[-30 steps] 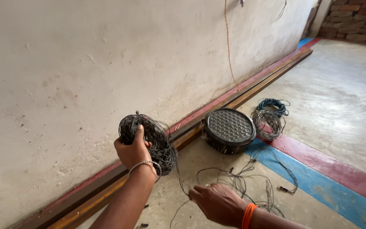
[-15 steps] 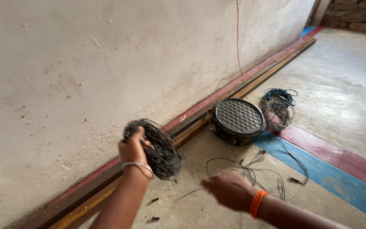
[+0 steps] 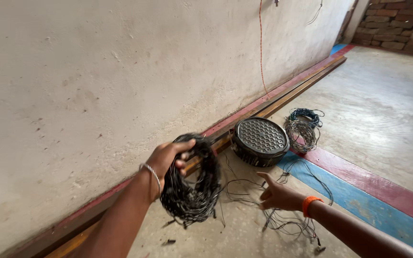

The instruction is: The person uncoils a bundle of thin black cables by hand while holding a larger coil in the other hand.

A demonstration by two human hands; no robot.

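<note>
My left hand (image 3: 168,157), with a thin metal bangle on the wrist, grips a thick coil of black wire (image 3: 192,188) that hangs down from my fingers above the floor. A loose strand runs from the coil toward my right hand (image 3: 277,195), which wears an orange band and has its fingers spread, holding nothing that I can see. Under my right hand lies a tangle of loose black wire (image 3: 288,217) on the concrete floor.
A round black perforated disc (image 3: 260,141) lies on the floor by the wall. Beyond it sit two more wire coils (image 3: 303,126). Wooden battens (image 3: 292,93) run along the base of the plastered wall. Red and blue painted stripes (image 3: 369,191) cross the floor. A brick wall stands far right.
My left hand has lowered and tilted, so the coil now hangs below it. My right hand has opened and shifted right, away from the coil. The view has swung slightly.
</note>
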